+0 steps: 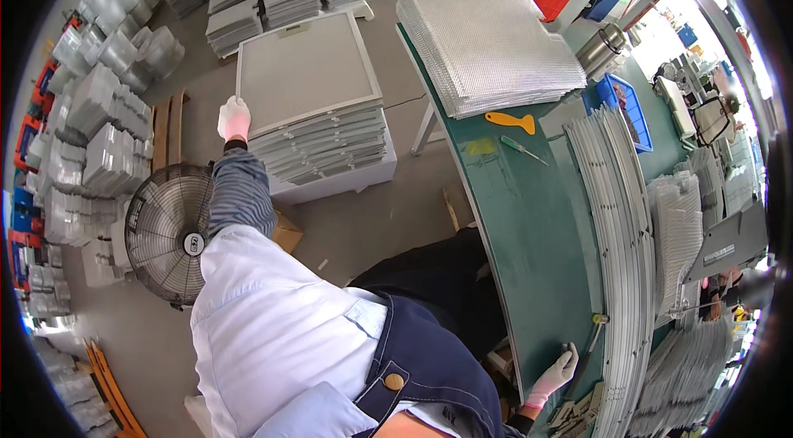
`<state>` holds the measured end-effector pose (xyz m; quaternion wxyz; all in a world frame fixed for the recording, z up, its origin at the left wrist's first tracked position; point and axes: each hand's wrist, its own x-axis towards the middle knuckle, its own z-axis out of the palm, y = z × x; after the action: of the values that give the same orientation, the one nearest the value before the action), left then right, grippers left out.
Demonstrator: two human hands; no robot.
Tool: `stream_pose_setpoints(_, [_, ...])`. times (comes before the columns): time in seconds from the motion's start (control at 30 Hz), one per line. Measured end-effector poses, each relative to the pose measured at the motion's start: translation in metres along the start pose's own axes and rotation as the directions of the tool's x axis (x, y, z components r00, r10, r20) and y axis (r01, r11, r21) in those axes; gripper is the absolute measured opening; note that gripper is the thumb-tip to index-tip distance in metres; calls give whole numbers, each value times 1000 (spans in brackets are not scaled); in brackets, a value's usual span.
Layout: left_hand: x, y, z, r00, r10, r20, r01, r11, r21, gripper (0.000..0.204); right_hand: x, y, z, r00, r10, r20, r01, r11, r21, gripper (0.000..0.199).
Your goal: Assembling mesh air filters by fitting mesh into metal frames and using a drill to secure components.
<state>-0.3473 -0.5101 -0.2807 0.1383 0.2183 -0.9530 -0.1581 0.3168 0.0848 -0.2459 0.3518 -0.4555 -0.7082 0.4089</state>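
My left hand (235, 119), in a white and pink glove, is closed on the left edge of a framed mesh panel (306, 70). That flat grey panel with a pale metal frame lies on top of a stack of similar panels (326, 145). At the lower right, my gloved right hand (553, 375) rests at the green workbench (529, 248), fingers loosely extended and holding nothing visible. A screwdriver (595, 330) with a yellow-green handle lies just beyond it. Small flat metal pieces (578, 415) lie beside that hand.
Mesh sheets (487, 41) are piled on the bench's far end, near an orange scraper (510, 121) and a green-handled screwdriver (524, 149). Long metal strips (615, 248) line the bench's right side. A floor fan (169, 235) stands at left; a blue bin (625, 111) sits farther right.
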Motion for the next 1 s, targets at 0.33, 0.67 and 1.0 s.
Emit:
stream_pose_setpoints(0.33, [-45,311,-109,469,777,-421,-866,308,-394,33,29,-38,-6,987,-5,162,25,992,-125,21])
stream_pose_setpoints(0.67, [-309,622,-68,-205,960,192,-974,-180,-139,50,86,-83,-79,918,167,360,76,815,-574,31])
stream_pose_setpoints(1.0, [-243,664,-50,-25,952,306,-938,83,-336,43,311,-136,-135,954,-204,220,299,701,-648,54])
